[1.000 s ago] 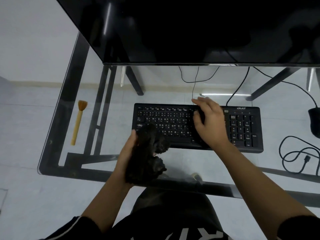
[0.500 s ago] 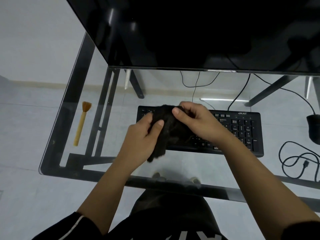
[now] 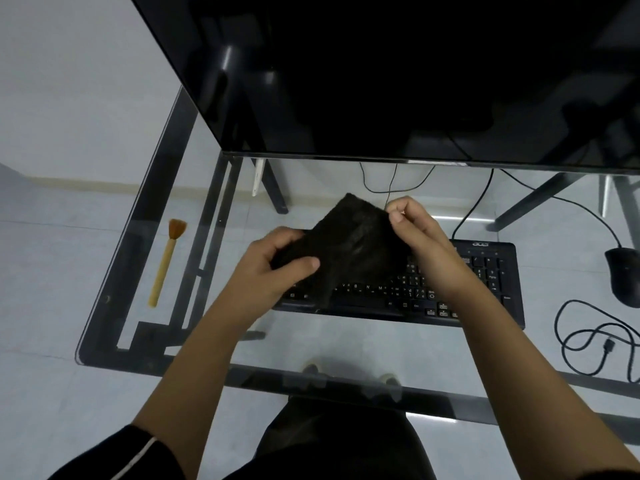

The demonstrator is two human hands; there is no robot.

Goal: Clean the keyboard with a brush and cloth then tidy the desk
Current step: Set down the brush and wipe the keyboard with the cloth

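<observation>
cloth (image 3: 349,244) stretched left-right just above keyboard (image 3: 485,275) | left grip (image 3: 275,268) pinches left edge | right grip (image 3: 417,235) pinches right corner | brush (image 3: 166,265) well left, nearer left grip

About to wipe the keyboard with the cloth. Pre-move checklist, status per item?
1. Hold on the dark fuzzy cloth: ok. The left grip holds its left edge; the right grip pinches its upper right edge.
2. Cloth spread flat: not ok, it hangs partly folded.
3. Nothing lying on the black keyboard: cannot tell, the cloth hides its left part.
4. The wooden-handled brush with orange bristles out of the way: ok, it lies on the glass desk, left of the keyboard and apart.
5. The loose black cable tidied: not ok, it lies coiled at the desk's right.
</observation>
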